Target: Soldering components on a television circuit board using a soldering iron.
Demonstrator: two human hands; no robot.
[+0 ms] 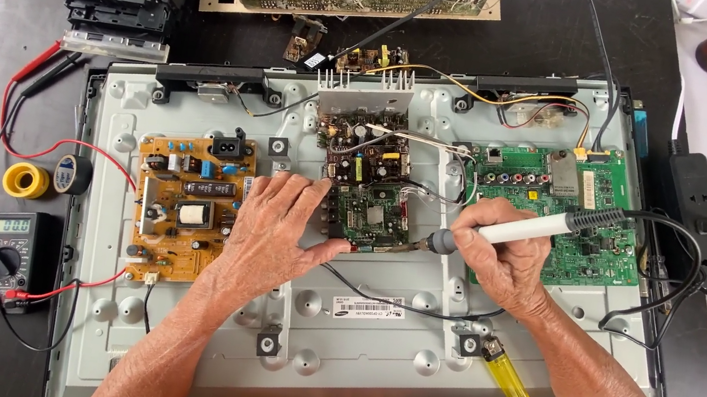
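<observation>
Big grey panel back (367, 359) fills the desk; right hand (503, 258) grips the soldering iron (511, 234) like a pen, long axis running right-to-left, tip pointing left at the small green board (370, 215) mid-panel; left hand (273, 233) pins that board flat, fingers spread.

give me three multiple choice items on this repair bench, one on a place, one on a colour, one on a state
1. Where is the lighter?
A. on the metal panel by the right forearm
B. on the multimeter
C. under the brown bottle

2. What colour is the power board?
A. blue
B. yellow-brown
C. white

3. How does the right hand hold the soldering iron?
A. lying loose
B. gripped like a pen, tip at the small board
C. by its cable

Answers: 1 A, the lighter lies there. 2 B, the power board shows it. 3 B, the right hand holds the soldering iron so.
</observation>
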